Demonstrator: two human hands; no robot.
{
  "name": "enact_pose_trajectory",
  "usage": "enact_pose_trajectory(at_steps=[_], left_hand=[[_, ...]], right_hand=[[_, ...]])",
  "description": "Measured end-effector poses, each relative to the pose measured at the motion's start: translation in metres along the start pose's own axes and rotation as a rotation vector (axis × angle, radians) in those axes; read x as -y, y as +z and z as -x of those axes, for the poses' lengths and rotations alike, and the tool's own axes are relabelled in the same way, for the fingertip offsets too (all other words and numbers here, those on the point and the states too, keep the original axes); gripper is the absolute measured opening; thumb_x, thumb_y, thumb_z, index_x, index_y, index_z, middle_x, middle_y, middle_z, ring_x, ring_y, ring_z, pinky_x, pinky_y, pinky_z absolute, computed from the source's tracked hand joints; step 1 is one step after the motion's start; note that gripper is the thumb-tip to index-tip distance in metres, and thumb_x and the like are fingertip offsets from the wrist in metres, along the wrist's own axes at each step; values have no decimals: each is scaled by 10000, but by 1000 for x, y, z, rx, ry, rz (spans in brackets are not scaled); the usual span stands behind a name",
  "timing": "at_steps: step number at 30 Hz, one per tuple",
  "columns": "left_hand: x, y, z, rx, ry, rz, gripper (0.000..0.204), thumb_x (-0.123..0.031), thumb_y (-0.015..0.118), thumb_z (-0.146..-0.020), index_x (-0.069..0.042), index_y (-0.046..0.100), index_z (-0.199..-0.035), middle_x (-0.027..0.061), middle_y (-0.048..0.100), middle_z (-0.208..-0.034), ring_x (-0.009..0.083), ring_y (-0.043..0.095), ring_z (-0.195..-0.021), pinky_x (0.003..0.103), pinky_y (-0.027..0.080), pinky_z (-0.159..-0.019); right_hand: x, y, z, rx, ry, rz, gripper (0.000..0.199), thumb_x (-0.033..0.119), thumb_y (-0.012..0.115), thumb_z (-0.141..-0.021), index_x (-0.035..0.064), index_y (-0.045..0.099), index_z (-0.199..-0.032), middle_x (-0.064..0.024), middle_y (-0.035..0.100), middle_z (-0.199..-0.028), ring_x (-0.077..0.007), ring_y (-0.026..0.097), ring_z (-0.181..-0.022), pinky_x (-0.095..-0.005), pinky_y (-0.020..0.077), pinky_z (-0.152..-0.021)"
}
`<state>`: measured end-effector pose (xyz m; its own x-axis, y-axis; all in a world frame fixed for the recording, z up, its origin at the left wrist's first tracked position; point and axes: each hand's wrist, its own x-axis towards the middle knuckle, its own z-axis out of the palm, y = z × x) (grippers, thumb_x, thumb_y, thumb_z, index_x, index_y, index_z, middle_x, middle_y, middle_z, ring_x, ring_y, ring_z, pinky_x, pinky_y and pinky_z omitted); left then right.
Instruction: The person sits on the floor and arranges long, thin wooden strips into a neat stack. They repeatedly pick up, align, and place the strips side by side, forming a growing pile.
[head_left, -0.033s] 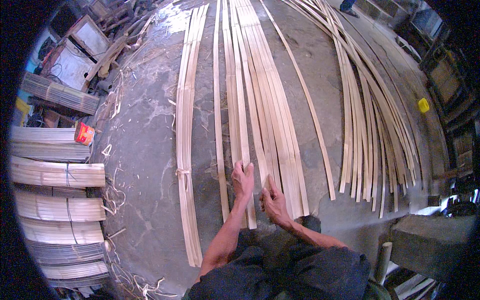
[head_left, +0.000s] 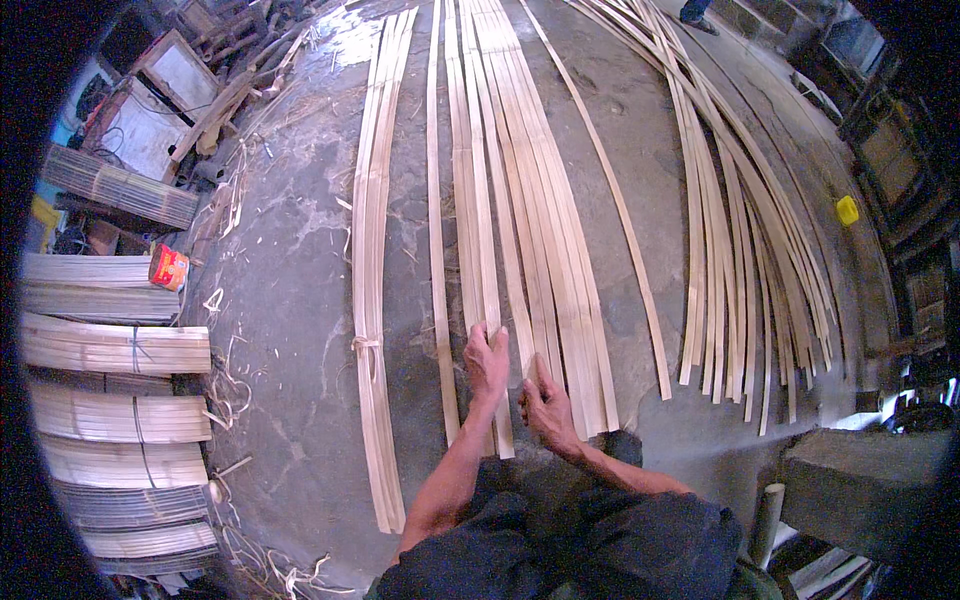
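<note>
Long, pale bamboo strips [head_left: 545, 190] lie side by side on the floor, running away from me. My left hand [head_left: 487, 365] is closed around a narrow strip [head_left: 484, 230] left of the wide row. Slightly nearer to me, my right hand [head_left: 549, 408] is closed in a pinch on the strip [head_left: 513, 250] beside it; the fingers partly hide its end. A single loose strip [head_left: 437, 240] lies to the left of my left hand, and another strip [head_left: 615, 195] lies apart on the right.
A tied strip bundle [head_left: 370, 250] lies left on the concrete floor [head_left: 290, 330]. Many loose strips [head_left: 735, 260] fan out at right. Stacked slat bundles [head_left: 120, 350] line the left side, with a red tin [head_left: 168, 268] on top. A grey block [head_left: 850, 490] stands at lower right.
My right hand's fingertips have shifted very slightly toward me. My left hand and the strips look the same.
</note>
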<state>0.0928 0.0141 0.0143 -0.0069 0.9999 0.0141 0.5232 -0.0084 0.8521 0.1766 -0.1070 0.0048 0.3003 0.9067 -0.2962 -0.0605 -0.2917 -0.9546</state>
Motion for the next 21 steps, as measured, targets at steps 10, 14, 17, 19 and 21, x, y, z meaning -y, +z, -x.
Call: enact_pose_trajectory(at_steps=[10,14,17,19,21], left_hand=[[22,1,3,8,40,-58,413,-260,612,-901,53,512,-1151,287,613,-1040,437,595,-993,474,458,-868],[5,5,7,100,-14,-37,426,-280,598,-919,53,500,-1166,293,606,-1058,446,586,-1010,476,456,-879],[7,15,10,155,-72,-9,423,-280,585,-928,49,488,-1175,295,599,-1080,451,580,-1025,486,452,-880],[17,19,10,159,-52,29,420,-281,581,-930,48,490,-1175,282,602,-1062,433,586,-1013,480,453,-872],[22,24,11,161,-52,63,421,-285,579,-931,48,494,-1174,268,605,-1046,415,589,-1001,473,453,-869]], right_hand=[[26,-5,16,-48,122,-8,554,145,500,-1007,138,282,-1516,15,528,-731,-69,460,-595,-226,424,-534],[19,-7,12,-88,-38,78,560,142,515,-1002,138,290,-1514,13,533,-724,-67,455,-597,-229,425,-527],[21,-4,9,-88,-43,146,561,144,521,-1000,134,292,-1512,18,532,-723,-67,458,-598,-230,428,-529],[22,-4,7,-84,11,34,558,143,523,-999,129,298,-1509,23,532,-725,-65,457,-599,-228,424,-531],[20,-7,5,-82,55,-7,554,147,523,-1000,126,302,-1508,25,532,-728,-64,455,-601,-229,422,-534]])
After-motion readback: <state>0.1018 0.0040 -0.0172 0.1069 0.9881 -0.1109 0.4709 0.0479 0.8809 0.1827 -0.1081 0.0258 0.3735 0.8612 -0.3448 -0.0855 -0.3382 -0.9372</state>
